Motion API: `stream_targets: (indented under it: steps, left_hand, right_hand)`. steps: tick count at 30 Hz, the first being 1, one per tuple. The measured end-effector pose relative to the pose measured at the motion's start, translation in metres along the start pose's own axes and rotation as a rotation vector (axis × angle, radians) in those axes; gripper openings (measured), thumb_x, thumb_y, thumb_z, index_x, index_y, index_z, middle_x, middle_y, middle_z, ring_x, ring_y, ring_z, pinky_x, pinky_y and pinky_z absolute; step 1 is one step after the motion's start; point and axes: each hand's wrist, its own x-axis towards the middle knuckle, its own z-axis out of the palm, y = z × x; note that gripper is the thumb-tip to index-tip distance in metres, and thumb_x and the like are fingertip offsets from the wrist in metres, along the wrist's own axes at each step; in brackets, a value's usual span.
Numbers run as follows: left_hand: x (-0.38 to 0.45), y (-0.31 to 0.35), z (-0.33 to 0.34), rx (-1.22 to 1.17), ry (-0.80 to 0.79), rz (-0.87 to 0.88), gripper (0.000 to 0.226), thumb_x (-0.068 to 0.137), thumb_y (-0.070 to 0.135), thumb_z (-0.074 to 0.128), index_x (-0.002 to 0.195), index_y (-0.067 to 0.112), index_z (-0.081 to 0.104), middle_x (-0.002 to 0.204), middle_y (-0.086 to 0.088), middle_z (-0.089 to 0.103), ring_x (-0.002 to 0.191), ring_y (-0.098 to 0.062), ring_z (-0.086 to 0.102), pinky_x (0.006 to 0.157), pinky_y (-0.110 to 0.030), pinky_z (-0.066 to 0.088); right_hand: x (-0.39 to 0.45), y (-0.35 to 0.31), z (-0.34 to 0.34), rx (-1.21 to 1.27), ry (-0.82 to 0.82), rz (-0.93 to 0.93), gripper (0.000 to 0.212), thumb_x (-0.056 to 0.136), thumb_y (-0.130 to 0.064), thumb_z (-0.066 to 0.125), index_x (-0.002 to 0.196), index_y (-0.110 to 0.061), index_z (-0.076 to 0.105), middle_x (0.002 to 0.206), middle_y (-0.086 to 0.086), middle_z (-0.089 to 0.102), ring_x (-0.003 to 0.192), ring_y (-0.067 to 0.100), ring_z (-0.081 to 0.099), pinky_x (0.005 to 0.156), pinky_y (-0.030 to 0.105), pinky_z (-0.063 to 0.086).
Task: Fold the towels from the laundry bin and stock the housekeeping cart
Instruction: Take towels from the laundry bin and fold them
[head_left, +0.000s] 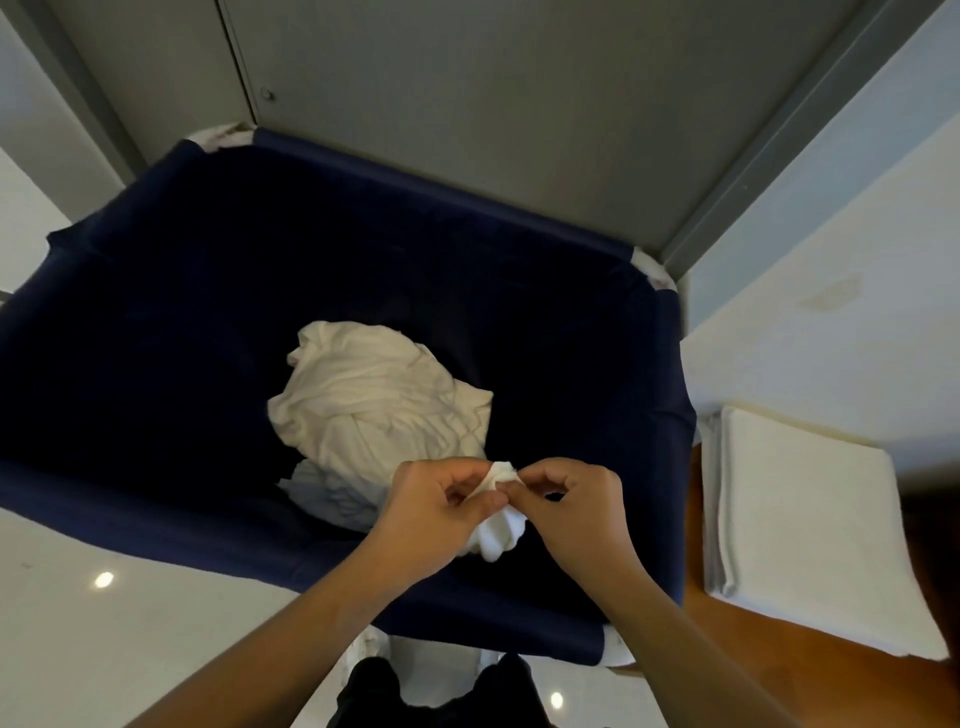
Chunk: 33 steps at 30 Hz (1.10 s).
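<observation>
While both hands work over the near rim, I log left hand (441, 499) and right hand (566, 499) pinching one small white towel (497, 530). Beyond, one crumpled towel heap (379, 400) inside the navy laundry bin (156, 322). Right: one folded stack (800, 525). No legible writing.

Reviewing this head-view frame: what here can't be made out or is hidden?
- Small white cloth pinched by the left hand and right hand: bunched, so its size and shape are unreadable.
- Navy fabric laundry bin: dark interior; the crumpled cream towel covers whatever lies beneath.
- Stack of folded white towels: count unclear, right edge blurred.
- Housekeeping cart: not identifiable in view.
</observation>
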Motion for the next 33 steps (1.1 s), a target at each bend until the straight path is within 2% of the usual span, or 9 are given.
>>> stream_targets:
  steps: [7, 10, 15, 19, 22, 25, 27, 30, 33]
  left_hand:
    - [0.019, 0.027, -0.003, 0.157, 0.062, 0.130, 0.016, 0.093, 0.003, 0.069, 0.092, 0.014, 0.080, 0.081, 0.001, 0.077, 0.080, -0.015, 0.074, 0.076, -0.034, 0.060]
    - [0.021, 0.047, 0.000, 0.262, 0.104, 0.210, 0.021, 0.095, 0.004, 0.065, 0.084, 0.018, 0.076, 0.071, 0.003, 0.071, 0.068, -0.013, 0.067, 0.064, -0.027, 0.054]
    - [0.026, 0.107, 0.002, 0.351, 0.069, 0.336, 0.028, 0.099, 0.004, 0.057, 0.085, 0.022, 0.073, 0.070, 0.005, 0.068, 0.060, -0.008, 0.056, 0.056, -0.021, 0.044]
    - [0.030, 0.159, -0.005, 0.416, 0.122, 0.451, 0.022, 0.098, 0.007, 0.056, 0.087, 0.015, 0.073, 0.078, -0.005, 0.069, 0.073, -0.029, 0.062, 0.066, -0.039, 0.050]
    - [0.030, 0.199, -0.012, 0.437, 0.246, 0.505, 0.022, 0.099, 0.006, 0.058, 0.087, 0.016, 0.073, 0.080, -0.005, 0.070, 0.076, -0.024, 0.064, 0.070, -0.035, 0.051]
    - [0.034, 0.237, -0.019, 0.372, 0.380, 0.503, 0.026, 0.100, 0.013, 0.059, 0.082, 0.025, 0.073, 0.080, 0.007, 0.070, 0.074, -0.008, 0.061, 0.072, -0.025, 0.049]
    - [0.038, 0.262, -0.024, 0.304, 0.444, 0.505, 0.028, 0.100, 0.017, 0.060, 0.078, 0.030, 0.073, 0.074, 0.013, 0.068, 0.074, -0.008, 0.059, 0.075, -0.029, 0.048]
    - [0.038, 0.295, -0.032, 0.191, 0.525, 0.539, 0.027, 0.098, 0.020, 0.060, 0.077, 0.028, 0.075, 0.071, 0.003, 0.062, 0.071, -0.014, 0.055, 0.071, -0.034, 0.046]
    - [0.032, 0.317, -0.043, 0.211, 0.591, 0.568, 0.027, 0.098, 0.021, 0.058, 0.076, 0.022, 0.073, 0.071, -0.005, 0.057, 0.066, -0.014, 0.050, 0.065, -0.030, 0.042]
  right_hand:
    - [0.007, -0.003, -0.004, -0.066, 0.033, -0.161, 0.007, 0.088, -0.023, 0.077, 0.086, -0.017, 0.079, 0.081, -0.009, 0.072, 0.079, 0.009, 0.067, 0.076, 0.033, 0.056]
    - [0.007, -0.006, -0.012, -0.007, 0.002, -0.174, 0.005, 0.087, -0.023, 0.079, 0.092, -0.024, 0.077, 0.092, -0.014, 0.071, 0.090, 0.004, 0.067, 0.082, 0.027, 0.056]
    - [0.035, -0.028, -0.045, -0.017, -0.055, -0.406, 0.010, 0.082, -0.033, 0.082, 0.092, -0.030, 0.078, 0.125, -0.020, 0.060, 0.119, -0.001, 0.054, 0.098, 0.015, 0.044]
    - [0.054, -0.061, -0.064, -0.069, -0.093, -0.568, 0.032, 0.081, -0.051, 0.068, 0.088, -0.021, 0.077, 0.092, -0.013, 0.068, 0.089, 0.008, 0.065, 0.081, 0.030, 0.053]
    - [0.068, -0.076, -0.069, -0.172, -0.036, -0.623, 0.035, 0.085, -0.049, 0.070, 0.080, -0.015, 0.073, 0.085, -0.012, 0.055, 0.075, 0.010, 0.056, 0.068, 0.026, 0.049]
    - [0.075, -0.095, -0.074, -0.266, 0.003, -0.632, 0.034, 0.091, -0.044, 0.069, 0.076, -0.012, 0.067, 0.086, -0.011, 0.047, 0.074, 0.012, 0.052, 0.068, 0.020, 0.043]
    - [0.076, -0.108, -0.076, -0.323, 0.013, -0.632, 0.037, 0.093, -0.043, 0.064, 0.073, -0.012, 0.061, 0.086, -0.008, 0.044, 0.075, 0.015, 0.053, 0.071, 0.025, 0.046]
    - [0.078, -0.122, -0.070, -0.399, -0.002, -0.597, 0.036, 0.096, -0.042, 0.058, 0.073, -0.014, 0.055, 0.089, -0.003, 0.044, 0.081, 0.022, 0.056, 0.078, 0.034, 0.050]
    - [0.080, -0.128, -0.063, -0.383, -0.013, -0.526, 0.035, 0.096, -0.043, 0.057, 0.092, -0.009, 0.065, 0.095, -0.001, 0.049, 0.091, 0.021, 0.059, 0.080, 0.028, 0.046]
